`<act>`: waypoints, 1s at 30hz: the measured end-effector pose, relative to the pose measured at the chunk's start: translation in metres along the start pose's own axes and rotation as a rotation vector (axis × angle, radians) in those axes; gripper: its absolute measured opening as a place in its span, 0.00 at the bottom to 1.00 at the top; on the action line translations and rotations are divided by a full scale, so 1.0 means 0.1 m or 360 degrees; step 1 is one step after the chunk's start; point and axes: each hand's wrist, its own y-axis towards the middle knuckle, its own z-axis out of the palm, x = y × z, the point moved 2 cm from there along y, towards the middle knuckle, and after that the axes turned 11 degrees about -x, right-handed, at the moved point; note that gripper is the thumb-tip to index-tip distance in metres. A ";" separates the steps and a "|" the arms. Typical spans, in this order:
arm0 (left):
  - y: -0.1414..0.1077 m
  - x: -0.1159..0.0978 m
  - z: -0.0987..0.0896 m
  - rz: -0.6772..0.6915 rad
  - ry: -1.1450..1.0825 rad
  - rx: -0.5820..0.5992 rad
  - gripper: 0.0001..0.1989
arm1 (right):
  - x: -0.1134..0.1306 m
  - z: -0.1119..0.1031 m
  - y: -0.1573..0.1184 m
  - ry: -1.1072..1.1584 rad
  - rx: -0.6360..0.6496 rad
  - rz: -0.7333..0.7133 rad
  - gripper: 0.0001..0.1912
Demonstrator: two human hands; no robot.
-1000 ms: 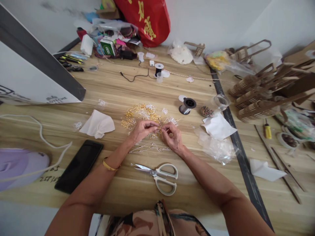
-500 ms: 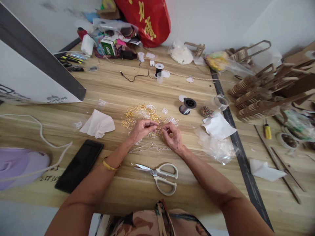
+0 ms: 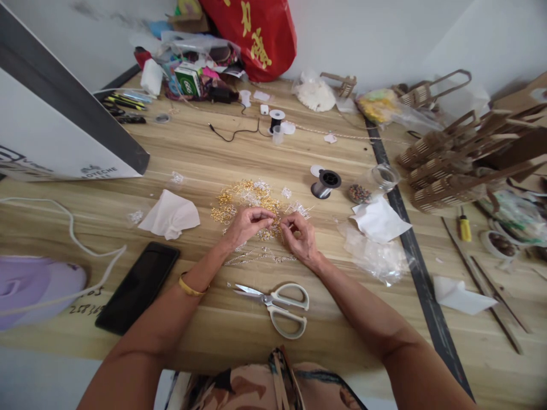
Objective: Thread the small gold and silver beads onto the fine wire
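Observation:
Over a spread of small gold and silver jewellery findings [image 3: 226, 199], my left hand [image 3: 250, 226] is closed in a pinch, thumb against forefinger. Just to its right, my right hand [image 3: 299, 236] pinches too, its fingertips close to the left ones. Whatever lies between the fingertips is too small to name. A thin silver chain [image 3: 252, 258] lies on the table below both hands. Scissors [image 3: 273, 302] with cream handles rest nearer to me, blades partly apart and pointing left. Silver pins [image 3: 299, 210] lie beyond my right hand.
A black phone [image 3: 139, 287] and a white cloth [image 3: 170, 216] lie to the left. On the right are a wire spool [image 3: 326, 184], a tipped clear jar [image 3: 380, 181] with beads, white paper [image 3: 380, 220] and clear plastic bags [image 3: 378, 256]. Farther right stand brown woven baskets [image 3: 444, 165].

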 end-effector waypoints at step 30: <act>0.01 0.03 0.00 -0.0006 0.0003 0.0035 0.12 | -0.02 -0.01 -0.01 0.0003 0.0020 -0.0050 0.05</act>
